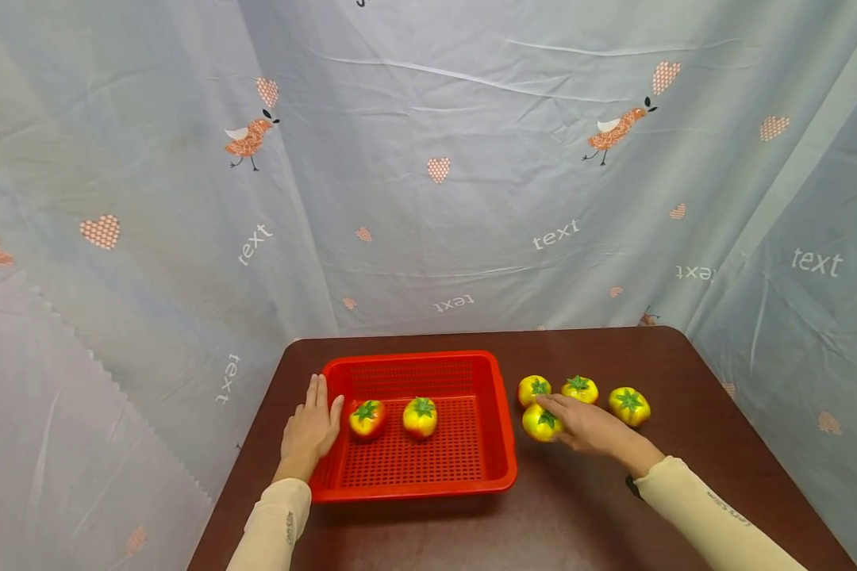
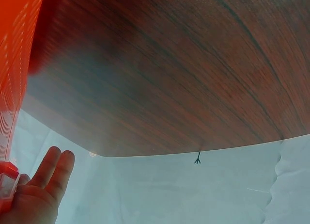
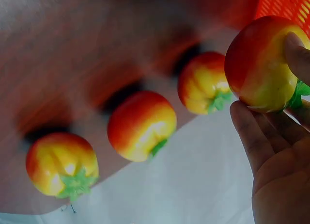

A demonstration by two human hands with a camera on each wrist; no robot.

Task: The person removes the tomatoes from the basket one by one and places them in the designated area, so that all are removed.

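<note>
My right hand (image 1: 589,426) pinches a red-and-yellow toy tomato (image 3: 261,64) with a green leafy top, thumb on one side and fingers on the other. In the head view this tomato (image 1: 540,424) is just right of the basket. Three more toy tomatoes lie close by: one behind it (image 1: 532,388), one further right (image 1: 580,388) and one at the far right (image 1: 629,405). My left hand (image 1: 310,428) rests at the left rim of a red plastic basket (image 1: 409,496), fingers straight. Two toy tomatoes sit inside, one at left (image 1: 367,419) and one near the middle (image 1: 420,418).
The basket stands on a dark brown wood-grain table (image 1: 578,515) with rounded far corners. A pale grey curtain (image 1: 471,238) printed with birds and hearts hangs behind the table and along both sides.
</note>
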